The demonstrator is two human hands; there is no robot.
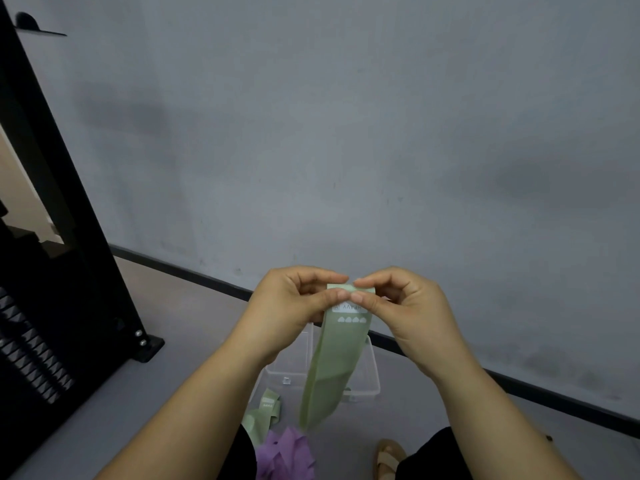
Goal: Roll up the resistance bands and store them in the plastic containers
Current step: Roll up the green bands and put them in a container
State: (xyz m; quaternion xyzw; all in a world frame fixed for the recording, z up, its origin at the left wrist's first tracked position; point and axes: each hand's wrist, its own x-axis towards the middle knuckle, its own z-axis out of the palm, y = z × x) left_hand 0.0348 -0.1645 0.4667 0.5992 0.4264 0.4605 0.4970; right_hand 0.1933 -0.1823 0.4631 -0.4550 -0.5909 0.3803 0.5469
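I see the left hand (291, 304) and the right hand (414, 306) pinching the pale green flat resistance band (334, 365) by its top edge; its white lettering is too blurred to read.

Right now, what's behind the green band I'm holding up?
A clear plastic container on the floor sits behind the hanging green band. The band covers the container's middle, so anything inside there is hidden.

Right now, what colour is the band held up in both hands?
The band is pale sage green, with white printed marks near its top. The head view shows it.
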